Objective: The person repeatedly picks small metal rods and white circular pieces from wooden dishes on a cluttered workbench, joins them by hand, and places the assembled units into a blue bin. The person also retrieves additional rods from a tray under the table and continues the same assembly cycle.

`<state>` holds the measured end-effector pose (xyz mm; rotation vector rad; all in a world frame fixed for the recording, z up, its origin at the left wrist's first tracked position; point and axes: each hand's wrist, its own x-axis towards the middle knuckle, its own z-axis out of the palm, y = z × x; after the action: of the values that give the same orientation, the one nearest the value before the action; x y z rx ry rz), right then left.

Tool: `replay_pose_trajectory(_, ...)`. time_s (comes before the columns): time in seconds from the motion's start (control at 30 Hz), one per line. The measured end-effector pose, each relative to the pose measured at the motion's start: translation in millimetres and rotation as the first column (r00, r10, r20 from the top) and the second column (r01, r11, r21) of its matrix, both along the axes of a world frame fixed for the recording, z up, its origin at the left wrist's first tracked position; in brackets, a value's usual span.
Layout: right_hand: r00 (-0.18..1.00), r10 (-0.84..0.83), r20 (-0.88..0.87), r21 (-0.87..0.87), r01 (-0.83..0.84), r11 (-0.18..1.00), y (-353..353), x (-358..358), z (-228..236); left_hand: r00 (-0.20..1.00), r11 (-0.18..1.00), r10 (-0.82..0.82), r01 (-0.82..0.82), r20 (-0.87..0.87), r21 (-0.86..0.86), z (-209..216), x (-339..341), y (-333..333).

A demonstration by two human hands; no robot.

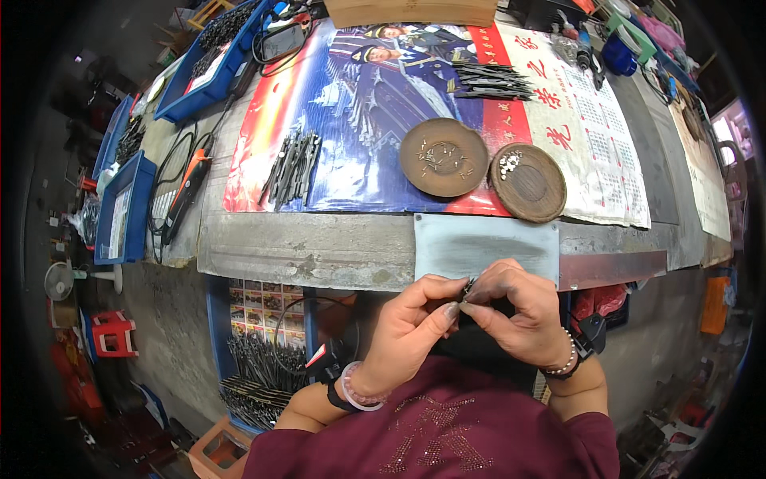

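My left hand [419,310] and my right hand [523,307] meet in front of the table's near edge, fingertips pinched together. Between them shows the end of a small dark piece [469,285]; most of it is hidden by the fingers, so its kind cannot be told. Just beyond lies a grey-white plate [487,239] with a dark smudge across it. Farther off, a round brown dish [416,176] holds several tiny pin-like metal bits [443,156]. Overlapping its right side, a second brown dish [538,190] carries small white pieces [508,164].
A poster [359,168] covers the tabletop. On it lie thin black strips at the left [291,169] and more black strips at the back [493,81]. An orange-and-black electric screwdriver [187,195] with a cable lies left, by blue bins [128,211]. A wooden box [411,12] stands behind.
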<state>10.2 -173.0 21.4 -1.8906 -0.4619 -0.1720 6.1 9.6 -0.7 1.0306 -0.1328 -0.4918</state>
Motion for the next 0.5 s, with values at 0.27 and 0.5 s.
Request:
replay_pose_trajectory(0.27,0.995,-0.08,0.06,0.16,0.07,0.985,-4,-12,-13,0.985,0.996,0.042,-0.056,0.17,0.076,-9,-12,-7)
replay_pose_trajectory(0.5,0.773,0.493,-0.4,0.856,0.124,0.502,-9,-22,-26,0.987,1.0,-0.025,0.026,0.159,-0.004,-13,-10,-4)
